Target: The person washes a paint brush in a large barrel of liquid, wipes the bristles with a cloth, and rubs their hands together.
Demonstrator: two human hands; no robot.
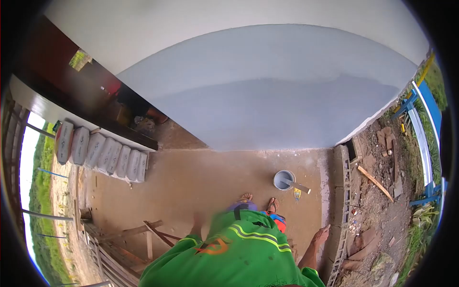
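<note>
My right hand (321, 235) hangs at my right side near the low block edge, its fingers loosely extended and nothing visible in it. On my left, my left hand (198, 219) is a blurred shape beside the green shirt (224, 258); its fingers cannot be made out. A bucket (276, 185) of grey-blue liquid stands on the floor in front of my feet, with a flat stick (300, 187) leaning out over its rim. Beside it lies a small yellow item (297, 194). Ahead rises a wall (267, 110), grey-blue on its lower part, with a darker lower area.
Several filled sacks (110, 155) stand in a row at the left, beside a doorway (177, 136). A wooden frame (149, 237) is at the lower left. Concrete blocks (340, 191) edge the floor on the right, with a loose plank (375, 182) on the soil beyond.
</note>
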